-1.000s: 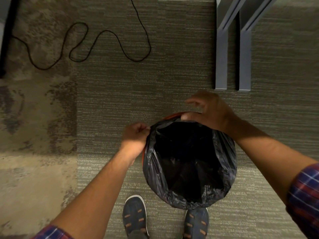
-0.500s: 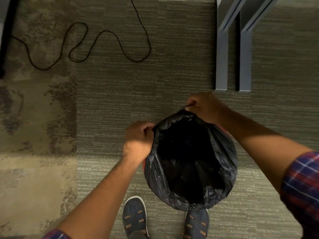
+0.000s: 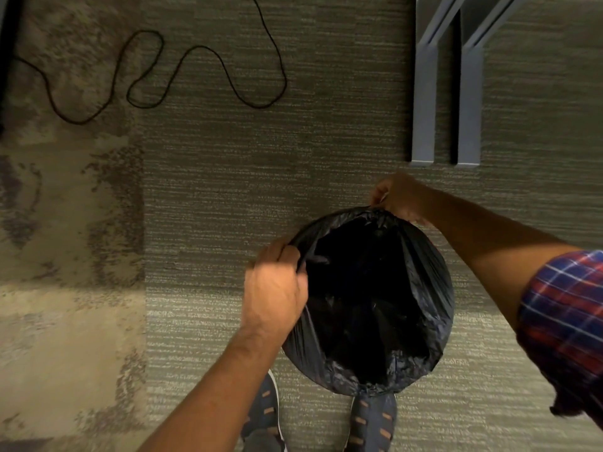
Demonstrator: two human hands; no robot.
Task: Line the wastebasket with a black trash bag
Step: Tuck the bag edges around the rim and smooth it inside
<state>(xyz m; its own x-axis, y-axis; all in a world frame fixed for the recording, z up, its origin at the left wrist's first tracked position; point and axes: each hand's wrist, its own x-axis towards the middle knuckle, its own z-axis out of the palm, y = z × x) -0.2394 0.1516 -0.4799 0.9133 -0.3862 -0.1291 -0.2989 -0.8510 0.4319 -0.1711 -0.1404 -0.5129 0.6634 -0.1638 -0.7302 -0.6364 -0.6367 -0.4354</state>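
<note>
Black plastic of the trash bag point(image 3: 427, 282) drapes the wastebasket's mouth on the carpet point(image 3: 228, 223) at your feet (basket itself hidden), your left hand point(image 3: 274, 288) and right hand point(image 3: 399, 197) pinching opposite edges to stretch it over the rim.

Left hand point(image 3: 275, 288) fisted, right hand point(image 3: 403, 199) pinched — arms extended.

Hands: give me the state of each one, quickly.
Left hand: closed, grip on the near-left edge of the black trash bag.
Right hand: closed, pinching the bag's far edge.
</note>
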